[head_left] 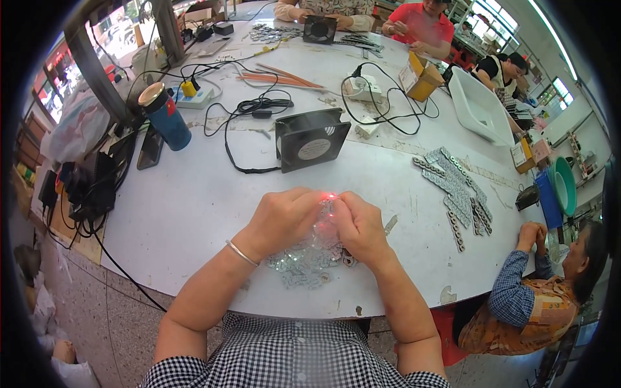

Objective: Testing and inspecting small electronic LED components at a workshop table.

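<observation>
My left hand (283,216) and my right hand (363,227) meet above the near part of the white table (213,194). The fingers of both are closed in a pinch. Between the fingertips is a small thing lit by a bright red glow (330,196); its kind cannot be made out. Beneath my hands lies a heap of small shiny silvery pieces (299,270), partly covered by the hands. Just beyond them a black square fan (312,141) stands upright, its cord trailing to the left.
Flat strips of small parts (453,184) lie to the right. Beyond are a white power strip (363,88), a yellow carton (419,76) and a white bin (479,107). A blue tumbler (167,119) and a phone (150,149) stand left. A person (537,291) sits at the right edge.
</observation>
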{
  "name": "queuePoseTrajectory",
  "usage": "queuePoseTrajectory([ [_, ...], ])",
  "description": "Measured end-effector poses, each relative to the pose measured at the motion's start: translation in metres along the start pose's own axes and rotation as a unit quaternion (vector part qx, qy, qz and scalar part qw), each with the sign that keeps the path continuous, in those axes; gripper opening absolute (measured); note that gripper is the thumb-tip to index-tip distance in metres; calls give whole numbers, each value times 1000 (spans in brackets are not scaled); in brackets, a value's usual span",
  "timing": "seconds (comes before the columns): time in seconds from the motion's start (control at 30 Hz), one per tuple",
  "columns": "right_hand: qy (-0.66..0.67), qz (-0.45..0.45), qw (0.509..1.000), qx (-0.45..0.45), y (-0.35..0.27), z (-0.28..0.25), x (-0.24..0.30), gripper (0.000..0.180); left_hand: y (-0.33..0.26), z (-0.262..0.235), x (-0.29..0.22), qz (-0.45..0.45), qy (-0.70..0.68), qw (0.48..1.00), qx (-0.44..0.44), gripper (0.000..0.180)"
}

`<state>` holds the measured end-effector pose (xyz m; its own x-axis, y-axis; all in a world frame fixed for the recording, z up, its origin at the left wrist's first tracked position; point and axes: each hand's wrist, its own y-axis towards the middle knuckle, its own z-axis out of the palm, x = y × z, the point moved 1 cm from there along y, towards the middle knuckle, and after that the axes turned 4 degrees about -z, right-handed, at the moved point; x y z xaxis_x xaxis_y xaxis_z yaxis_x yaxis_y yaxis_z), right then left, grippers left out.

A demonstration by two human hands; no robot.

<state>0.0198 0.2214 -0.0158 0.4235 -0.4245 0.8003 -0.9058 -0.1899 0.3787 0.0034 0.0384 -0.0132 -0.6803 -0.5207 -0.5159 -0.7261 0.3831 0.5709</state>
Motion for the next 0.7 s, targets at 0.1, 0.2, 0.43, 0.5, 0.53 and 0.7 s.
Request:
queuePoseTrajectory([
  [0.1,20,16,1000,3,0,-1,1,16,0,0,0,3,2,1000,-1,19],
  [0.2,-4,22,1000,17,0,-3,4,17,-1,0,-1,-3,-14,1000,-11,20],
  [0.43,58,44,997,4,-1,-6,1,18,-1,1,-8,0,-26,1000,-8,21],
  [0.5,63,56,996,8,-1,-6,0,18,0,1,-9,20,-27,999,-24,23],
  [0.53,62,56,996,12,-1,-7,-1,18,0,1,-9,19,-26,999,-22,23],
  [0.7,84,63,994,8,0,-6,1,19,0,0,-13,11,-26,999,-33,26],
])
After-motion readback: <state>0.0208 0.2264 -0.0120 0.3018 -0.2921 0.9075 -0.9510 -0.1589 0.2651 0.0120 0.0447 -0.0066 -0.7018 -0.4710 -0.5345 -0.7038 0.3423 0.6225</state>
